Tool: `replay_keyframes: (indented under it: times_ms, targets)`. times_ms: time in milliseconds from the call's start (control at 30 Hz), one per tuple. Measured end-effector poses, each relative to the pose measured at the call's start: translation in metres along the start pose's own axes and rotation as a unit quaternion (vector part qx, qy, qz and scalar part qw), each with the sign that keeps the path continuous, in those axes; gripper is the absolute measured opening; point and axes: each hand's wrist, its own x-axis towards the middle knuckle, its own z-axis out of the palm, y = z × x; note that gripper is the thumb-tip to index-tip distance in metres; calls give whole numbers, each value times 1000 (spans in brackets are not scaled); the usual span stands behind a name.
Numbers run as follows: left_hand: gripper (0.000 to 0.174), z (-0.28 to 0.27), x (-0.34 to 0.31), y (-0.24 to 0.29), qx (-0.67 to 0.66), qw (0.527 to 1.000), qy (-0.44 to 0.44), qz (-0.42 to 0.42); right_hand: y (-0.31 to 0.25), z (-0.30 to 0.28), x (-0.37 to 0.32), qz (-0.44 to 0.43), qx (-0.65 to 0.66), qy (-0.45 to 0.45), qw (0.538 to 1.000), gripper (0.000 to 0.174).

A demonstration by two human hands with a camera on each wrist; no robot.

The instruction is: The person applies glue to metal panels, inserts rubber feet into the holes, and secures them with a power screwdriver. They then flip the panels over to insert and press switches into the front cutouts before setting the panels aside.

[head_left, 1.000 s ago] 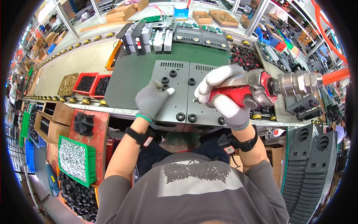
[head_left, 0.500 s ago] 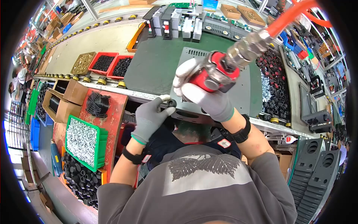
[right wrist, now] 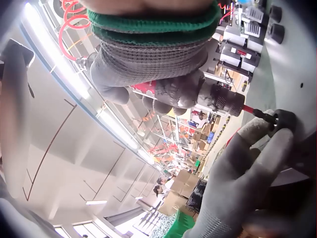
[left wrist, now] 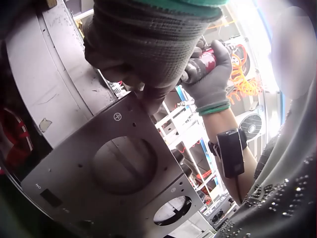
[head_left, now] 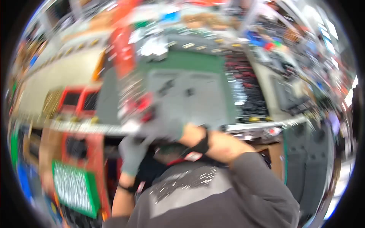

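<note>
My right hand [right wrist: 148,64] grips a red air screwdriver [right wrist: 218,96], its hose rising from the tool in the blurred head view. In the right wrist view, my left hand [right wrist: 228,183] pinches a black rubber foot [right wrist: 286,123] between thumb and finger, at the edge of a grey metal panel [right wrist: 297,69]. The driver's bit [right wrist: 262,115] points into the foot's middle. From the left wrist, the panel's front face [left wrist: 79,183] shows round cutouts. More black feet [head_left: 165,87] lie on the two side-by-side panels in the head view.
Red bins [head_left: 70,99] of small dark parts stand left of the green mat [head_left: 205,60]. A green bin [head_left: 74,188] of shiny pieces sits lower left. Dark parts [head_left: 247,87] are heaped right of the panels, and grey panels [head_left: 310,159] stand stacked at right.
My left hand lifted a rubber foot off the panel and brought it to the panel's near edge. The screwdriver swung leftward and down to that foot; the head view turned and blurred.
</note>
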Motion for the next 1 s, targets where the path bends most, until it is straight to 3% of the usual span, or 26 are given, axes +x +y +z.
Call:
replay_keyframes:
  times_ms: [33, 67, 100, 133, 200, 233, 300, 333, 433, 467, 533, 600, 633, 700, 733, 800, 833, 900, 933, 1000]
  targets:
    - [29, 2, 2, -5, -47, 998, -24, -36, -7, -8, 1, -60, -93, -12, 994, 42]
    - [23, 7, 6, -16, -77, 996, -43, 24, 5, 1, 6, -242, -100, 79, 962, 40]
    - [22, 8, 8, -10, -178, 980, -84, -2, -9, -1, 7, -105, -33, 29, 993, 37]
    - [31, 16, 6, -15, -228, 968, -103, 21, -24, -1, 7, -162, 15, 37, 986, 29]
    - [45, 28, 10, -32, -352, 928, -120, -23, -9, 3, 12, -133, 80, -8, 988, 38]
    - [45, 20, 15, -21, -355, 926, -130, -10, 0, 4, 15, -140, 69, 2, 988, 38]
    - [43, -7, 11, 2, -118, 974, -192, -34, 16, 5, 23, -70, 93, -30, 993, 29]
    - [35, 3, 12, -1, -162, 980, -117, -7, 18, 3, 27, -79, 96, -33, 992, 29]
    - [35, -2, 13, 1, -135, 982, -132, -10, 15, 2, 25, -20, 139, -85, 986, 28]
    - [37, -3, 14, 2, -108, 985, -133, 12, 11, 2, 23, -22, 140, -85, 986, 28]
    - [38, -7, 14, 8, -77, 987, -134, 33, 6, 3, 21, -105, 87, -59, 989, 26]
    - [33, -12, 14, 14, -10, 989, -143, 44, 22, 4, 26, -67, 107, -71, 989, 26]
    - [33, -3, 17, -6, -7, 989, -142, 45, 27, 5, 27, -28, 126, -84, 988, 26]
    - [48, 18, 25, -52, -250, 952, -176, -8, 10, -4, 23, -10, 133, -89, 987, 25]
    - [48, 17, 24, -60, -245, 954, -175, -6, 2, -7, 21, 11, 139, -94, 986, 25]
    - [38, 12, 24, -36, -214, 957, -181, 70, -4, -8, 24, -6, 124, -84, 989, 20]
    - [38, 1, 25, -8, -210, 959, -178, 73, -16, -12, 25, -56, 148, -45, 986, 17]
    - [27, -27, 26, 56, -385, 883, -180, -200, -50, -25, 23, -108, 173, -8, 979, 15]
    - [27, -27, 34, 59, -384, 884, -178, -199, -73, -36, 17, -133, 193, 9, 972, 13]
    - [28, -26, 50, 67, -586, 721, -331, -165, -106, -51, -1, -156, 218, 29, 963, 11]
